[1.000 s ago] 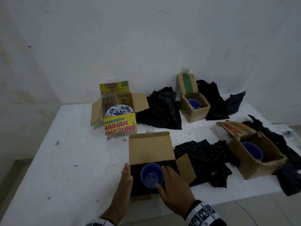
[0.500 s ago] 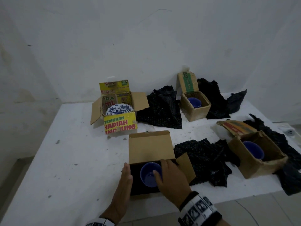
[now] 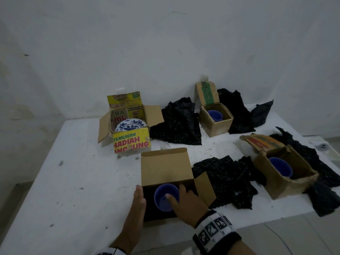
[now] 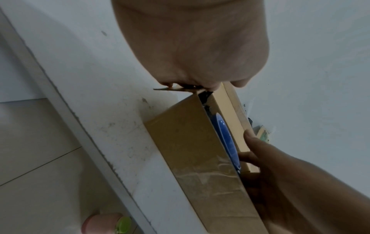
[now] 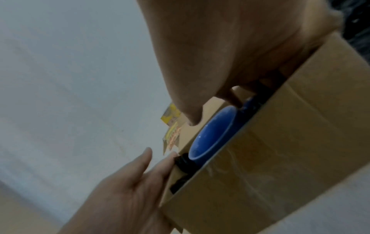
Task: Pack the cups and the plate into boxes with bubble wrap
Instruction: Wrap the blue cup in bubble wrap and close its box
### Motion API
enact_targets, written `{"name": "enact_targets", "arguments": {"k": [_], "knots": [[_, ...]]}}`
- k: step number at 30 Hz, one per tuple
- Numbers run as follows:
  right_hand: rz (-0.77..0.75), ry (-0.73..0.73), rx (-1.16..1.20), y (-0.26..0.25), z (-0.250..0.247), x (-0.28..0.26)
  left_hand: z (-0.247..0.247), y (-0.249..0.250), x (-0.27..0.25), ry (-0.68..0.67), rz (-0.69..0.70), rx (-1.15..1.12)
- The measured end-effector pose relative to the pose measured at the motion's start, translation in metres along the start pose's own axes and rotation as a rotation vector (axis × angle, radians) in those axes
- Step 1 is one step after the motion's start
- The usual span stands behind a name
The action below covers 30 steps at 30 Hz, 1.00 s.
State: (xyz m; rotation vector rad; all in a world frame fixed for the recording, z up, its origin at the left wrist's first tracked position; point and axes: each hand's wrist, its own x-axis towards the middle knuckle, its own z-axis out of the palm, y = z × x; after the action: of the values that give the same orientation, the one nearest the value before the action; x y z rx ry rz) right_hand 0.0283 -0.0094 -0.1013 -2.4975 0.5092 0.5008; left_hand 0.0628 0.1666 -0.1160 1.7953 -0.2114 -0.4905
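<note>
Since a second ago the right hand [image 3: 185,203] has slid further over the blue cup [image 3: 164,198], its thumb now lying across the cup's near rim and a finger reaching round the far side. That cup sits upright in the near brown box [image 3: 165,168], bedded in black bubble wrap [image 5: 184,164] that lines the box around it. The left hand [image 3: 138,203] lies flat and straight-fingered against the box's left wall, most likely to keep the light carton from skating on the white table [image 3: 73,190] while the other hand works. From the right wrist view the right hand's fingers [image 5: 230,96] curl down beside the cup's rim with the thumb on the opposite side, so the cup lies between them; whether they truly pinch it or only press it down into the wrap I cannot tell, as the picture is blurred.
</note>
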Motion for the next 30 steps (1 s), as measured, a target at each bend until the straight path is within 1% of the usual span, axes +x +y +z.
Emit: {"name": "enact_targets", "arguments": {"k": [3, 6, 9, 13, 15, 17, 18, 21, 22, 23, 25, 28, 30], "knots": [[-0.085, 0.128, -0.191, -0.005, -0.002, -0.014, 0.000, 0.003, -0.003, -0.035, -0.037, 0.007], [-0.166, 0.183, -0.227, -0.005, 0.003, -0.019, 0.001, 0.001, 0.000, -0.009, -0.055, -0.017], [-0.183, 0.128, -0.172, 0.003, 0.006, -0.012, 0.001, 0.002, 0.001, -0.011, -0.076, -0.061], [-0.170, 0.176, -0.069, 0.009, 0.009, 0.003, 0.000, -0.005, 0.005, 0.014, -0.075, -0.081], [-0.175, 0.160, -0.054, 0.009, 0.008, 0.007, 0.003, -0.002, 0.004, 0.032, -0.063, -0.061], [-0.196, 0.153, -0.053, 0.009, 0.006, 0.007, 0.007, -0.005, 0.006, 0.068, -0.044, 0.015], [-0.223, 0.167, -0.051, 0.009, 0.003, 0.004, 0.009, -0.006, 0.007, 0.101, -0.046, 0.095], [-0.355, 0.212, 0.011, 0.013, -0.011, -0.009, 0.019, -0.008, 0.013, 0.287, -0.053, 0.481], [-0.408, 0.225, 0.042, 0.015, -0.019, -0.014, 0.024, -0.004, 0.015, 0.351, -0.037, 0.568], [-0.458, 0.239, 0.070, 0.018, -0.029, -0.020, 0.031, 0.004, 0.016, 0.395, 0.009, 0.612], [-0.539, 0.266, 0.123, 0.027, -0.048, -0.028, 0.046, 0.023, 0.019, 0.414, 0.122, 0.566], [-0.589, 0.314, 0.226, 0.049, -0.079, -0.031, 0.077, 0.055, 0.027, 0.364, 0.305, 0.485], [-0.578, 0.391, 0.279, 0.069, -0.100, -0.025, 0.101, 0.077, 0.033, 0.297, 0.446, 0.452]]}}
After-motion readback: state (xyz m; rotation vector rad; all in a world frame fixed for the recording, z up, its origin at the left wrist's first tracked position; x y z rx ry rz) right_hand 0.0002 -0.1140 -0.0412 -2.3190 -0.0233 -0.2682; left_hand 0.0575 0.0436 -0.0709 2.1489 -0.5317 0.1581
